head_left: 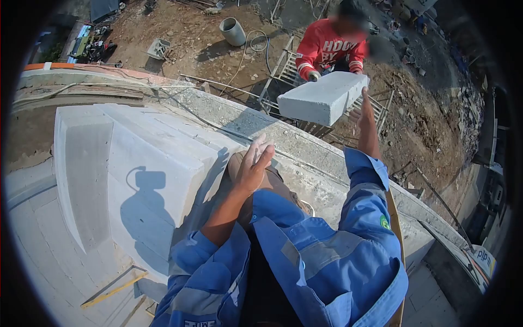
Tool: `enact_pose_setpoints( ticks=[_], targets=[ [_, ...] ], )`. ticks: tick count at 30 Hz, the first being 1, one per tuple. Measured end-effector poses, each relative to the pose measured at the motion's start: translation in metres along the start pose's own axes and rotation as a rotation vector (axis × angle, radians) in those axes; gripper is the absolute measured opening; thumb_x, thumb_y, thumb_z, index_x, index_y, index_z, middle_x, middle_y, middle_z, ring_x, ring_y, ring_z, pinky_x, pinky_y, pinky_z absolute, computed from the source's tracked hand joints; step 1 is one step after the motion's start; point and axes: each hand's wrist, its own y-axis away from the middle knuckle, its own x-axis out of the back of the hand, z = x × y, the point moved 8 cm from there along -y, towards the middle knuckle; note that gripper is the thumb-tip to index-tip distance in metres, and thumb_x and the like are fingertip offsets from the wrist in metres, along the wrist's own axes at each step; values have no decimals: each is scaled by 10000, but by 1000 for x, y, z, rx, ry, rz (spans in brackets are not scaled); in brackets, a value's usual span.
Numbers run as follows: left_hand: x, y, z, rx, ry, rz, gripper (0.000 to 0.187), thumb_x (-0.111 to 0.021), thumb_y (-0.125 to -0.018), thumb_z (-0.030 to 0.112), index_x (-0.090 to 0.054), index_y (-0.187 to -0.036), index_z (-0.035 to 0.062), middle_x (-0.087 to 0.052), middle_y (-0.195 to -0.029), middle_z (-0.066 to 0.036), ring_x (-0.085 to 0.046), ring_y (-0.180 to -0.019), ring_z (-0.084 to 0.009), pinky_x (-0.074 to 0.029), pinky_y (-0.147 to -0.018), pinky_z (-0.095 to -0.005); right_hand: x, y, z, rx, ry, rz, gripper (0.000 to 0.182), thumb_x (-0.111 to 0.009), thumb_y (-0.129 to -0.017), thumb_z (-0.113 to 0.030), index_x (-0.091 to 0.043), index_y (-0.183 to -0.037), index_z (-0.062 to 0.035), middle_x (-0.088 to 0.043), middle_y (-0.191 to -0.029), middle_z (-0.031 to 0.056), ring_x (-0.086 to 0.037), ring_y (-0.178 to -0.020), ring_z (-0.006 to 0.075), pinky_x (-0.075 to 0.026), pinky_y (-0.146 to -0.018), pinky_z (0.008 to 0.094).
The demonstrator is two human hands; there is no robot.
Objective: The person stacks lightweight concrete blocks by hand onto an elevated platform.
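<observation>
A co-worker in a red top (329, 46) stands on metal scaffolding below the wall edge. The co-worker's hands hold a large white block (321, 98), which hangs in the air above the scaffold. My right hand (366, 117) is raised at the block's right end, fingers stretched out; whether it touches the block I cannot tell. My left hand (254, 166) is over my knee, to the lower left of the block, with fingers spread and nothing in it. Stacked white blocks (147, 163) lie to its left.
The concrete ledge (218, 111) runs diagonally under the scaffold (283, 68). Beyond it, on the dirt ground, are a grey cylinder (233, 31), a hose and a light-coloured container (158, 48). A yellow-edged tool (113, 289) is at the lower left.
</observation>
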Motion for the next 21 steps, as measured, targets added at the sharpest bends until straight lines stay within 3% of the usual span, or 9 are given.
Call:
enact_pose_setpoints(
  ticks=[2, 3, 6, 9, 12, 15, 19, 21],
  targets=[
    [-21, -10, -50, 232, 76, -50, 716, -500, -971, 502, -317, -1464, 16, -489, -1367, -210, -532, -1221, -292, -430, -1005, -394, -45, -3, -5, -31, -9, -161, 1016, -666, -755, -657, -352, -1416, 47, -518, -1249, 293, -594, -1060, 396, -495, -884, 524],
    [-33, -5, -61, 240, 83, -73, 738, -494, -958, 545, -351, -1447, 12, -498, -1358, -198, -531, -1225, -261, -439, -991, -363, -62, -1, 0, -56, -24, -242, 1006, -665, -755, -651, -356, -1413, 44, -517, -1253, 289, -591, -1065, 394, -494, -885, 525],
    [-56, 14, -93, 149, -158, -267, 794, -514, -932, 584, -376, -1428, -20, -473, -1386, -211, -485, -1275, -264, -396, -1037, -357, -94, 12, 17, -137, -60, -395, 977, -661, -757, -634, -370, -1405, 36, -513, -1266, 275, -583, -1079, 391, -490, -889, 529],
    [-53, 46, -52, 165, -112, -380, 830, -527, -918, 598, -356, -1438, -26, -431, -1431, -225, -435, -1322, -302, -336, -1094, -379, -90, 37, 30, -163, -81, -412, 948, -658, -758, -618, -383, -1396, 27, -510, -1280, 262, -575, -1093, 387, -486, -894, 533],
    [-41, 63, -65, 67, -96, -406, 855, -529, -915, 602, -317, -1455, -27, -429, -1431, -228, -429, -1333, -297, -337, -1097, -378, -87, 59, 33, -143, -91, -410, 920, -654, -759, -601, -396, -1388, 19, -506, -1293, 249, -567, -1107, 383, -483, -898, 537],
    [-4, 113, -22, 37, -38, -394, 872, -534, -918, 589, -278, -1464, -41, -452, -1408, -222, -440, -1329, -279, -346, -1092, -370, -78, 90, 15, -59, -104, -394, 891, -651, -761, -585, -410, -1379, 10, -502, -1306, 236, -559, -1121, 380, -479, -902, 541],
    [29, 138, -34, -44, -87, -175, 897, -504, -920, 614, -269, -1456, -65, -456, -1401, -215, -453, -1321, -281, -357, -1084, -363, -66, 153, -51, 134, -154, -406, 854, -646, -762, -562, -427, -1368, -1, -497, -1324, 218, -548, -1140, 375, -474, -908, 546],
    [35, 125, -73, 128, -9, -74, 1047, -425, -858, 766, -212, -1492, -39, -378, -1456, -275, -517, -1236, -290, -368, -1054, -364, -61, 195, -81, 226, -204, -417, 836, -643, -763, -551, -436, -1362, -7, -495, -1332, 209, -542, -1149, 372, -471, -911, 548]
  ],
)
